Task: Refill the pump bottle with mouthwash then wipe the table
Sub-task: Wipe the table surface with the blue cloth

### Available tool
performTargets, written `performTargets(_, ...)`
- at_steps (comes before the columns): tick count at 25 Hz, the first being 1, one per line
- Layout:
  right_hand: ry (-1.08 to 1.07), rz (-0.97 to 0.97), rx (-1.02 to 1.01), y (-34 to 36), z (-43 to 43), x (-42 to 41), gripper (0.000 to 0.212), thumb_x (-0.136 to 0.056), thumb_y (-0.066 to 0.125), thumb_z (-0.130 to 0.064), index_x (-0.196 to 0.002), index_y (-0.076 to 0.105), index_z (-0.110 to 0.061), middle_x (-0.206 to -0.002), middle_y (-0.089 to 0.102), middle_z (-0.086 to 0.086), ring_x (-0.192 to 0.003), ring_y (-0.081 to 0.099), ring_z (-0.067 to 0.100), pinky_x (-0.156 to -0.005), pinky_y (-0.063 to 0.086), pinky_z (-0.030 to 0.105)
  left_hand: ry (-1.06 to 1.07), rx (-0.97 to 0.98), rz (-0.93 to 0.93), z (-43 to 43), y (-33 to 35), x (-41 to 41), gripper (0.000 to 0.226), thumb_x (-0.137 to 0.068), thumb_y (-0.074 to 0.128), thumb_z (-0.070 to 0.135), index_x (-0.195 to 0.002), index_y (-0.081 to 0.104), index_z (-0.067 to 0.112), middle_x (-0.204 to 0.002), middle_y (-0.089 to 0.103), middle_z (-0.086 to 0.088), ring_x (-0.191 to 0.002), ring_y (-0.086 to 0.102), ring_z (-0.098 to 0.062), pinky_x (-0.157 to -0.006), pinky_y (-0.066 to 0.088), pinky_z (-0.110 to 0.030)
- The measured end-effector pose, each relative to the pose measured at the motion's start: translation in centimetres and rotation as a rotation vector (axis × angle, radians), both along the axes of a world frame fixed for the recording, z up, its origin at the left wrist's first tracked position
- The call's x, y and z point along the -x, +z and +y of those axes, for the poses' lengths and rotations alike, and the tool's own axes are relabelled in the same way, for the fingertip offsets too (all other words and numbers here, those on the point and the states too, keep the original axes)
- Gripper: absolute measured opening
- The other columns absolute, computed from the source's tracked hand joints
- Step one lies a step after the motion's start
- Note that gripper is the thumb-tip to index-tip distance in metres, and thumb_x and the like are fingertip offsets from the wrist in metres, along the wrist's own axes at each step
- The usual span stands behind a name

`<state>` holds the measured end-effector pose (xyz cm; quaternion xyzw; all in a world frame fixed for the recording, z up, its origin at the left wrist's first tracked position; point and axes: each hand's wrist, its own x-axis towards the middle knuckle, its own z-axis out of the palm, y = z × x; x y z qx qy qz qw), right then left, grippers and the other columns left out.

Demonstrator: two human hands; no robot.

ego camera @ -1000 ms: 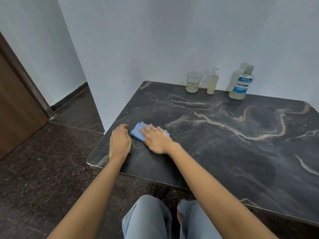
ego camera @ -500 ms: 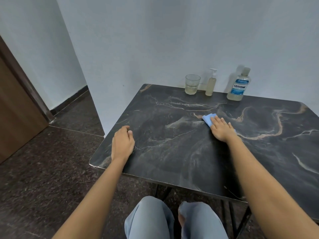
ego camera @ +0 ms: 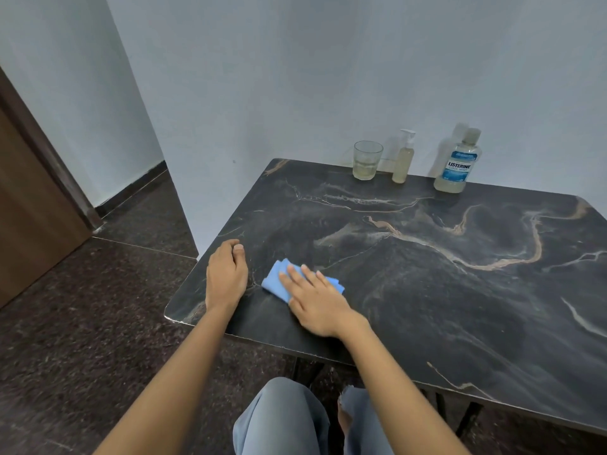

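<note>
A folded blue cloth [ego camera: 277, 280] lies on the dark marble table [ego camera: 443, 274] near its front left corner. My right hand [ego camera: 315, 300] presses flat on the cloth, fingers spread, covering most of it. My left hand [ego camera: 226, 274] rests on the table just left of the cloth, fingers curled loosely, holding nothing. At the back edge by the wall stand the small pump bottle [ego camera: 404, 157] with pale liquid and the Listerine mouthwash bottle [ego camera: 458, 164], capped.
A clear glass [ego camera: 367, 160] with a little pale liquid stands left of the pump bottle. A white wall runs behind the table. A wooden door [ego camera: 29, 205] is at far left. My knees [ego camera: 285, 418] are below the table's front edge.
My right hand has slid the blue cloth from the table's middle back to the front left, next to my left hand. My left hand has stayed in place.
</note>
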<state>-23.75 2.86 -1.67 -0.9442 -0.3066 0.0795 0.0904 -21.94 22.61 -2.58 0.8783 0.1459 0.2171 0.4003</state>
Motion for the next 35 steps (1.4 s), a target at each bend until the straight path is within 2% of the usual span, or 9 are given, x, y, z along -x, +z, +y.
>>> performTargets(4,0.068,0.051,-0.047,-0.3,-1.0,2.3,0.054,-0.102,0.020,-0.031,-0.153,0.003,-0.027,-0.161,-0.004,-0.006,-0.148,-0.008,0.017,-0.117,-0.009,0.035,0.018,0.023,-0.022,0.0,-0.1,-0.3,0.034,-0.100,0.034,0.036,-0.114,0.059,0.017,-0.100,0.064,0.001,-0.101,0.056,-0.021,-0.089,0.046,-0.042)
performTargets(7,0.057,0.073,-0.014,0.8,1.7,-2.6,0.053,-0.102,0.023,-0.030,-0.153,0.008,-0.025,-0.161,0.001,-0.004,-0.148,-0.003,0.019,-0.118,-0.004,0.038,0.048,0.044,-0.035,0.0,-0.2,-0.5,0.031,-0.100,0.036,0.033,-0.110,0.059,0.016,-0.096,0.063,0.003,-0.099,0.057,-0.021,-0.086,0.044,-0.038)
performTargets(12,-0.157,0.081,0.032,1.3,3.9,-12.6,0.053,-0.102,0.020,-0.028,-0.153,0.008,-0.015,-0.161,0.002,0.004,-0.148,0.003,0.024,-0.119,0.003,0.041,0.015,-0.049,-0.007,0.0,0.1,-0.4,0.029,-0.101,0.037,0.030,-0.108,0.061,0.015,-0.096,0.063,0.004,-0.091,0.054,-0.017,-0.086,0.043,-0.038)
performTargets(16,-0.413,0.039,0.081,2.3,-5.2,-17.7,0.055,-0.101,0.023,-0.025,-0.152,0.009,-0.009,-0.161,0.004,0.009,-0.147,0.007,0.028,-0.118,0.009,0.045,0.008,-0.101,0.000,0.0,0.2,-0.4,0.028,-0.101,0.037,0.028,-0.101,0.061,0.013,-0.087,0.059,0.007,-0.084,0.052,-0.015,-0.080,0.038,-0.032)
performTargets(20,-0.558,0.120,0.082,1.8,-13.6,-13.7,0.054,-0.103,0.018,-0.030,-0.153,0.002,-0.017,-0.161,-0.006,0.004,-0.148,-0.003,0.027,-0.119,0.004,0.044,0.016,-0.082,-0.018,-0.1,0.1,-0.4,0.027,-0.101,0.037,0.029,-0.103,0.061,0.017,-0.086,0.056,0.013,-0.084,0.053,-0.012,-0.081,0.039,-0.031)
performTargets(22,-0.505,0.126,0.088,0.8,-13.1,-9.8,0.055,-0.103,0.018,-0.032,-0.153,-0.002,-0.019,-0.161,-0.009,0.002,-0.148,-0.006,0.026,-0.118,0.002,0.043,0.021,-0.051,-0.016,-0.1,0.1,-0.5,0.029,-0.101,0.036,0.031,-0.109,0.061,0.017,-0.091,0.058,0.013,-0.089,0.054,-0.011,-0.084,0.041,-0.033)
performTargets(25,-0.245,0.072,0.107,-0.4,-8.4,-3.9,0.055,-0.103,0.019,-0.032,-0.152,-0.004,-0.021,-0.160,-0.010,0.001,-0.147,-0.008,0.027,-0.118,0.000,0.042,0.044,0.012,0.005,-0.1,-0.1,-0.4,0.036,-0.101,0.033,0.036,-0.120,0.058,0.018,-0.104,0.064,0.006,-0.102,0.054,-0.015,-0.094,0.044,-0.039)
performTargets(29,0.056,0.064,0.011,0.2,0.6,-3.2,0.053,-0.103,0.021,-0.031,-0.153,0.003,-0.025,-0.161,-0.004,-0.003,-0.148,-0.008,0.021,-0.118,-0.004,0.039,0.029,0.011,-0.002,-0.1,0.0,-0.4,0.035,-0.101,0.031,0.036,-0.112,0.059,0.017,-0.095,0.063,0.003,-0.097,0.056,-0.020,-0.091,0.046,-0.046)
performTargets(35,-0.020,0.097,0.044,1.4,8.1,-12.2,0.053,-0.102,0.018,-0.027,-0.153,0.004,-0.021,-0.161,-0.002,0.000,-0.148,-0.004,0.023,-0.119,-0.003,0.041,0.000,-0.138,0.005,-0.1,0.0,-0.5,0.029,-0.102,0.035,0.029,-0.105,0.059,0.014,-0.097,0.065,-0.001,-0.093,0.058,-0.023,-0.082,0.042,-0.037)
